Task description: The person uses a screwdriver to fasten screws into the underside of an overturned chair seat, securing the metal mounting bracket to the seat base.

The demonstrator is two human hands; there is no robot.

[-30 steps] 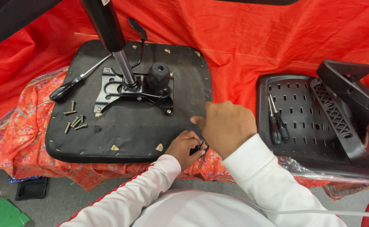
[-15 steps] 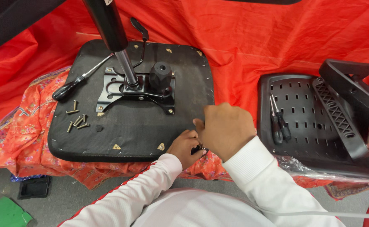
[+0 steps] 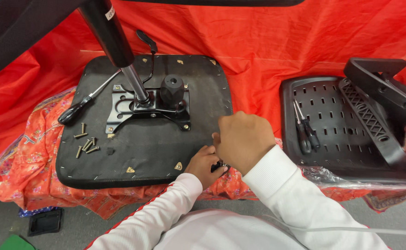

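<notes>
Screwdriver [image 3: 80,107] and loose screws [image 3: 85,143] parked on the left of the upturned chair seat [image 3: 133,153], within reach. Mounting plate [image 3: 138,107] with gas cylinder [image 3: 119,51] bolted at centre. Left hand [image 3: 204,165] and right hand [image 3: 243,140] bunched together at the seat's near right edge, pinching a small dark part [image 3: 220,165]; exact hold hidden. Further right, perforated backrest [image 3: 332,125] cradling two more screwdrivers [image 3: 304,129].

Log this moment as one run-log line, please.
left hand: pinching small dark part at seat underside near edge | right hand: closed over same part | screws, screwdriver: loose on seat
</notes>
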